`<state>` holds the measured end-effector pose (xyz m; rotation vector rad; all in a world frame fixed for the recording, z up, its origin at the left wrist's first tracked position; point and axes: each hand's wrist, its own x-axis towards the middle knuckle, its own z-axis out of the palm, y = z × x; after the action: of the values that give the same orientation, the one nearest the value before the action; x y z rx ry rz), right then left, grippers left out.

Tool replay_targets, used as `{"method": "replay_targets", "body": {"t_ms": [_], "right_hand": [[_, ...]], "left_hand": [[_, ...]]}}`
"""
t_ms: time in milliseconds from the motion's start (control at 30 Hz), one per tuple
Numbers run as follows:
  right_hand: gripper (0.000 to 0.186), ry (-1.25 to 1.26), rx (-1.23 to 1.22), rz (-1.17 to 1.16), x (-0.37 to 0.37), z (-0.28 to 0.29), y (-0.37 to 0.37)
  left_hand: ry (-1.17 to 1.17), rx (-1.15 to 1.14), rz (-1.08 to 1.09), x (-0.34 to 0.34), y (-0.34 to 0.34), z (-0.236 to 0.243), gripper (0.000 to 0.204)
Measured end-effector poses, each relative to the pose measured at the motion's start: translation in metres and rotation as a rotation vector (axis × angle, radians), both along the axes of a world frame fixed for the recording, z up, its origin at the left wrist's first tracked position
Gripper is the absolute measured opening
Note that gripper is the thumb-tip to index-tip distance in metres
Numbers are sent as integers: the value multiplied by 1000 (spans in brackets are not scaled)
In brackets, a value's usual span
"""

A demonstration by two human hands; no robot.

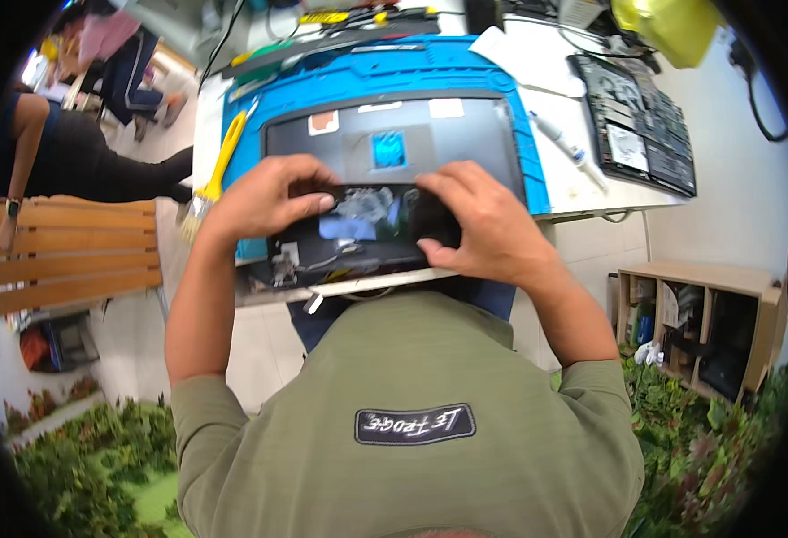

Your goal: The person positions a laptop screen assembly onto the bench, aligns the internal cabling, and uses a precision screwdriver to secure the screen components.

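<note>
Supporting the arrangement, the white surface (pixel 566 190) carries a blue mat (pixel 452 67), on which lies a framed grey panel (pixel 465 143); an opened laptop chassis (pixel 645 117) lies at the right, beyond the mat's edge. Next in size is the held piece, a dark glossy slab (pixel 371 215), set over the near part of the panel between the two hands; whether its underside touches the panel cannot be told. The right hand (pixel 482 215) grips the right end, fingers at the far edge and thumb at the near one; the left hand (pixel 273 193) grips the left end between thumb and fingers. Judged by its thin, flat form, the slab should be light and stiff, with a smooth face that may slip or smear and could crack if flexed; the short ends offer the safest hold, clear of the face. Smaller items follow: a yellow-handled brush (pixel 229 152) at the left, a white marker-like tube (pixel 569 149) at the right, and a shiny blue patch (pixel 389 150) on the panel.
</note>
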<state>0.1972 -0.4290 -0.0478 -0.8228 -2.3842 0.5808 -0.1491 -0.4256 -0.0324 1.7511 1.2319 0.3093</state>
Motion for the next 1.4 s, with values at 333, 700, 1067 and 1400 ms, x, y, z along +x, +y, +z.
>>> {"method": "replay_targets", "body": {"t_ms": [333,700,1067,1400], "right_hand": [[71,-48,-99,-26,-8,2,-8],[50,90,421,96,-47,-9,-42],[27,92,500,171,-78,-47,-44],[26,127,301,166,-64,-39,-48]], "left_hand": [[-385,-151,221,-10,-24,-18,25],[-503,-255,431,2,-37,-14,44],[-534,-142,498,5,-40,-18,37],[-676,124,706,-31,-20,14,44]]}}
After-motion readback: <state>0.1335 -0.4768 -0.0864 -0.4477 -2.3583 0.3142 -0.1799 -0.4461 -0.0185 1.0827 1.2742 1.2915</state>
